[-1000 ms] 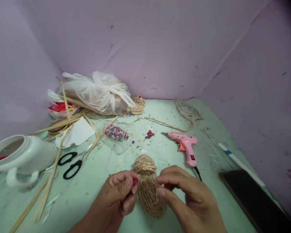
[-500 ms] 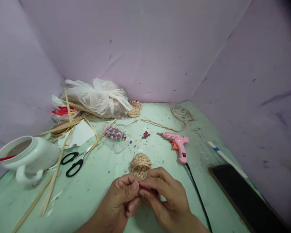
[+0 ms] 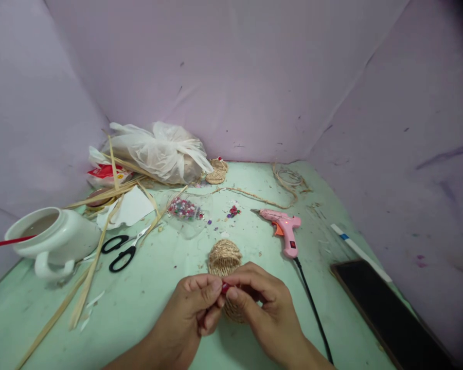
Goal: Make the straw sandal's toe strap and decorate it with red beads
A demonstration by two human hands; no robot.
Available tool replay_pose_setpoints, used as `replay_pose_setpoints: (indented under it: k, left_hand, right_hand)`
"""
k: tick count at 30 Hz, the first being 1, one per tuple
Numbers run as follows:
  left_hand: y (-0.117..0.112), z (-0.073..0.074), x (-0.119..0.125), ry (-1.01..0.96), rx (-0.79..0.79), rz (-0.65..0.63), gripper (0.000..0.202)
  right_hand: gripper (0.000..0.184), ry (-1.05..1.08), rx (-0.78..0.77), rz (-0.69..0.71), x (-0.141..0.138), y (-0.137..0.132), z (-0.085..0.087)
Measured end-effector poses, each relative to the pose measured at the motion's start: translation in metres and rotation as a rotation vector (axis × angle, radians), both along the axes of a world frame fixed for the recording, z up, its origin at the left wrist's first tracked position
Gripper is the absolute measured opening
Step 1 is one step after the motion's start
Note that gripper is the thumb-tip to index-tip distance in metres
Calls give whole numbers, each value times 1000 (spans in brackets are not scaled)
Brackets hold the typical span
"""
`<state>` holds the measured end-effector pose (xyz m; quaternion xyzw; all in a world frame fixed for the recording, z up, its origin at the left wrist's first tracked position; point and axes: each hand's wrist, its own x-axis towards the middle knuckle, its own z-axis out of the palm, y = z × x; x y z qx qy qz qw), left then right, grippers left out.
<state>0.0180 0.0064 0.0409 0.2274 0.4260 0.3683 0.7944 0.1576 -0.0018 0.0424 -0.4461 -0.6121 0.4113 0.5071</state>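
Note:
Between the fingertips of my left hand [image 3: 200, 300] and my right hand [image 3: 260, 303] is a small shiny dark red piece [image 3: 226, 288], perhaps a bead or ribbon flower; its kind is not plain. Both hands pinch it from either side. Just below and behind them, a small woven straw slipper [image 3: 224, 252] lies on the table, its toe end pointing away and its lower part partly covered by my fingers. Beyond it sits a little cluster of red and purple pieces [image 3: 233, 211]. A pink hot glue gun [image 3: 283, 223] rests to the right, its nozzle pointing left.
Left of my hands lie black-handled scissors [image 3: 125, 252], straw strips [image 3: 87, 288] and a white mug [image 3: 67, 236] with a red stick. A clear cup of beads [image 3: 185, 209] lies tipped over. Behind are a plastic bag [image 3: 162, 154] and braided straw cord [image 3: 250, 197]; a phone [image 3: 386, 308] lies right.
My fingertips have parted slightly and the dark red piece shows more plainly between them. The view has shifted a little; the slipper and glue gun lie as before.

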Motion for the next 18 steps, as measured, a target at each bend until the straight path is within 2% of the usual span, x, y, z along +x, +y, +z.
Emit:
replay_pose_setpoints:
  k: [4, 9, 13, 18]
  left_hand:
    - [-1, 1, 0, -34, -6, -1, 34]
    - [0, 2, -2, -45, -28, 4, 34]
    - [0, 0, -2, -26, -24, -33, 39]
    - [-2, -2, -2, -5, -32, -42, 41]
  right_hand:
    - [13, 19, -41, -3, 0, 0, 1]
    - [17, 205, -248, 73, 0, 0, -3]
    - [14, 145, -246, 103, 2, 2, -6]
    - [12, 203, -327, 122, 5, 4, -6]
